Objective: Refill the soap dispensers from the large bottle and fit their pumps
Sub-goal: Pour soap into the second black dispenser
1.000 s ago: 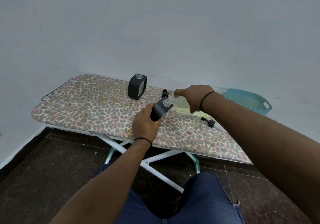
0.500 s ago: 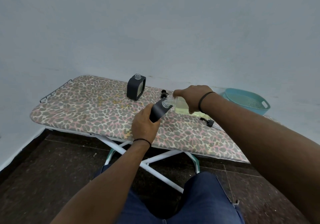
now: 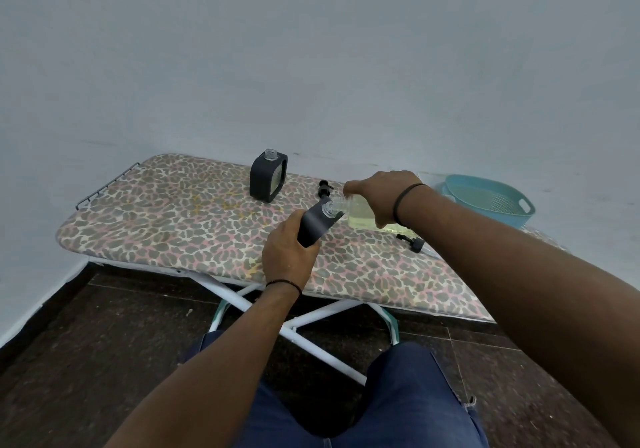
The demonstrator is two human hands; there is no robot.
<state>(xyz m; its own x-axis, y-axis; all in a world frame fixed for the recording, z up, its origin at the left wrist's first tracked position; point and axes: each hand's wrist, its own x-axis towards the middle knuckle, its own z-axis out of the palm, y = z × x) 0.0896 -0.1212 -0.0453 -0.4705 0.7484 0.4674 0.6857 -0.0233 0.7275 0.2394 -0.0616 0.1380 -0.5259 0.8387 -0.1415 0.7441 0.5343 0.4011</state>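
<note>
Fingers point(image 3: 304, 239) still grip dispenser point(image 3: 317, 224); bottle point(image 3: 360, 213) stays tipped.

Both forearms are bare from the lower edge of the view to the wrists, with no sleeves showing. The left hand point(image 3: 289, 253) carries a thin black cord band point(image 3: 282, 283) around its wrist. The right hand point(image 3: 382, 193) has a slightly thicker plain black band point(image 3: 403, 201) circling its wrist, like a hair tie. Below, the legs are clad in dark blue denim trousers point(image 3: 398, 406) with a stitched seam and a frayed thread at the right side.
</note>
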